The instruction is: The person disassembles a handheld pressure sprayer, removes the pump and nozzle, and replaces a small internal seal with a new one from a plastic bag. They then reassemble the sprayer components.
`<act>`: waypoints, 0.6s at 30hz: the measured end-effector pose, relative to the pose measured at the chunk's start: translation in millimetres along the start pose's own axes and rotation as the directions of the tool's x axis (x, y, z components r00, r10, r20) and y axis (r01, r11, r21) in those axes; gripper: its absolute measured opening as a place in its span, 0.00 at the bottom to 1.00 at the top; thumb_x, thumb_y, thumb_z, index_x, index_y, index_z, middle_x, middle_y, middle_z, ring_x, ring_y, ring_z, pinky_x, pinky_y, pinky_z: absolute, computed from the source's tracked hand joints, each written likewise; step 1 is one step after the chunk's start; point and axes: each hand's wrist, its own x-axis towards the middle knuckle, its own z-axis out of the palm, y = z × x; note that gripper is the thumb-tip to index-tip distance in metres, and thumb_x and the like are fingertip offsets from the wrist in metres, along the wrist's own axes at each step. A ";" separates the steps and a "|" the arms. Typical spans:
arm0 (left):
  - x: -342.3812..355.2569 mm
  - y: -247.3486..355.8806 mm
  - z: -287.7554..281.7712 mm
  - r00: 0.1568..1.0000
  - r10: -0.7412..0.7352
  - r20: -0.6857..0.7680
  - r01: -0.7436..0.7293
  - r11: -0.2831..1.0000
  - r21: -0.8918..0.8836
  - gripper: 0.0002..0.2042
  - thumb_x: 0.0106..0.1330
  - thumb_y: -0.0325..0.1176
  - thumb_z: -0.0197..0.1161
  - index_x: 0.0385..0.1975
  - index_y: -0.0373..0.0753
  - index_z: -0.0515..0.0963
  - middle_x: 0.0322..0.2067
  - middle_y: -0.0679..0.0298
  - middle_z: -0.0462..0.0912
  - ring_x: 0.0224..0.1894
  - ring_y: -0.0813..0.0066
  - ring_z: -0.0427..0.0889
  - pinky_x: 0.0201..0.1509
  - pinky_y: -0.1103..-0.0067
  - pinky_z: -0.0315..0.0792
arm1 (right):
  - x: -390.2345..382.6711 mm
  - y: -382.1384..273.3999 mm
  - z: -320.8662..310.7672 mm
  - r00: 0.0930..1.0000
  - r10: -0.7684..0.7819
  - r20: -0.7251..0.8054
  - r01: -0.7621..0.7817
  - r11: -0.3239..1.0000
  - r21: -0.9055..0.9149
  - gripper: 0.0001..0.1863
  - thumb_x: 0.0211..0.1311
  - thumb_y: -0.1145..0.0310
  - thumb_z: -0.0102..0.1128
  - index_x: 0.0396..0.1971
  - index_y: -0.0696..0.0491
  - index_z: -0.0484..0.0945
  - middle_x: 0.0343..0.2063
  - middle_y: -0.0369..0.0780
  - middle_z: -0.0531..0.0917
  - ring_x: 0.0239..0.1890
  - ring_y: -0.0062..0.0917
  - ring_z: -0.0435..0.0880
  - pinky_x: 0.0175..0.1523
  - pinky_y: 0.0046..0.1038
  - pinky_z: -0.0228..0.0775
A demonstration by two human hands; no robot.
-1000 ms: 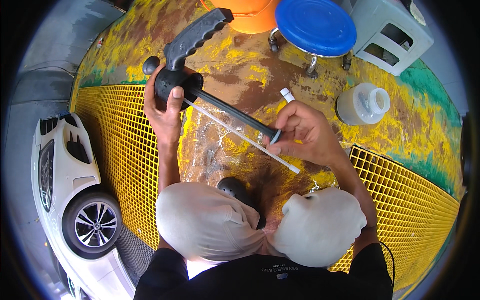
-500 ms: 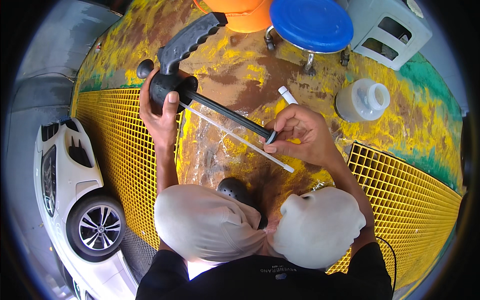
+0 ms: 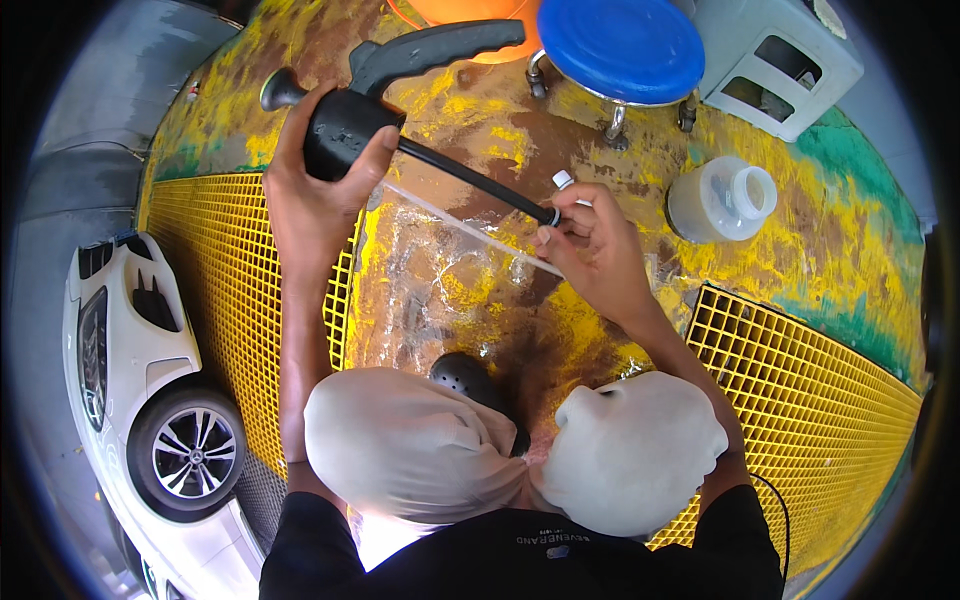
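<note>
My left hand [image 3: 318,215] is wrapped round the black body of a pump sprayer head [image 3: 345,130], held tilted above the floor. Its ridged handle [image 3: 440,48] points away to the right, and a round black knob [image 3: 280,90] sticks out at the left. A black pump tube [image 3: 470,180] slants from the body to my right hand [image 3: 598,250], whose fingers pinch its far end. Beside it runs a thin translucent dip tube [image 3: 470,229], passing behind the right hand. A white-capped piece [image 3: 562,179] shows beyond those fingers; whether they hold it I cannot tell.
A translucent bottle [image 3: 705,200] with an open neck stands right of my hand. Farther off are a blue stool [image 3: 620,50] on casters, an orange bucket [image 3: 465,15] and a grey plastic stool [image 3: 785,75]. Yellow grating [image 3: 800,390] flanks both sides; a white car [image 3: 150,350] stands left.
The sprayer head has turned in my left hand, its handle swinging right and lower. My right hand has shifted slightly right and toward the far side, still at the pump tube's end.
</note>
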 end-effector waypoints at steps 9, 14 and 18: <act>-6.8 21.9 5.3 0.926 0.355 -0.127 -0.318 0.916 0.244 0.30 0.53 0.34 0.77 0.57 0.36 0.74 0.38 0.55 0.85 0.37 0.73 0.85 0.42 0.77 0.80 | 13.4 14.6 13.3 0.978 0.080 -0.194 0.000 0.924 0.382 0.18 0.67 0.79 0.56 0.55 0.65 0.68 0.43 0.48 0.82 0.45 0.30 0.85 0.51 0.29 0.80; -9.9 14.6 4.1 0.979 0.145 -0.143 -0.152 0.988 -0.041 0.31 0.51 0.33 0.78 0.56 0.32 0.74 0.40 0.53 0.85 0.39 0.70 0.85 0.46 0.76 0.79 | 11.1 11.1 -7.8 0.994 0.111 -0.023 -0.076 0.802 0.592 0.20 0.61 0.76 0.65 0.51 0.60 0.70 0.40 0.46 0.82 0.38 0.28 0.85 0.44 0.27 0.80; -10.9 8.6 4.9 0.993 0.078 -0.089 -0.095 0.974 -0.205 0.31 0.53 0.30 0.76 0.58 0.32 0.72 0.40 0.56 0.84 0.41 0.73 0.83 0.50 0.77 0.77 | 7.4 12.8 -20.6 0.991 0.052 0.127 -0.127 0.700 0.703 0.21 0.55 0.72 0.73 0.42 0.54 0.69 0.33 0.41 0.80 0.31 0.24 0.81 0.34 0.24 0.76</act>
